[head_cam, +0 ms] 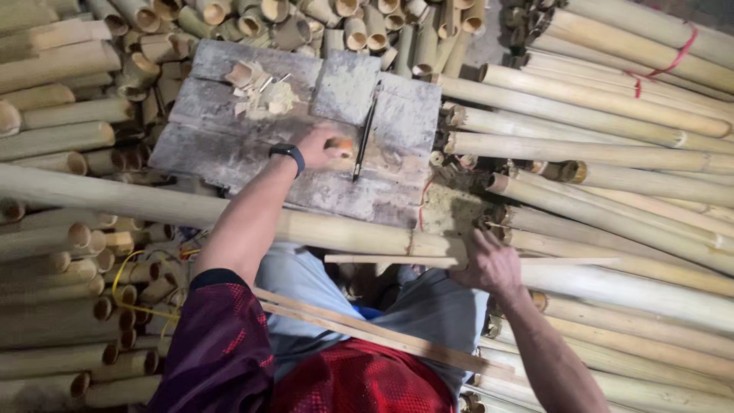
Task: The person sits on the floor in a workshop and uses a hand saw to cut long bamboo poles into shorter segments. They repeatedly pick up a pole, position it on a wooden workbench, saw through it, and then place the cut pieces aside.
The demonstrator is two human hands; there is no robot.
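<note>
My left hand (pixel 321 145) reaches out over a weathered wooden block (pixel 229 138) and closes around the orange handle (pixel 339 144) of a knife whose dark blade (pixel 365 138) lies flat on the block. A black watch (pixel 287 154) sits on that wrist. My right hand (pixel 489 264) grips a long bamboo pole (pixel 153 203) that lies across my lap, together with a thin split bamboo strip (pixel 382 260). More thin strips (pixel 367 329) rest on my thighs.
Bamboo poles (pixel 612 145) are stacked on the right, and cut bamboo sections (pixel 53 115) pile up on the left and behind the block. Wood chips (pixel 264 92) lie on the block's far side. A yellow cord (pixel 130 298) loops at lower left, red ties (pixel 673 57) at upper right.
</note>
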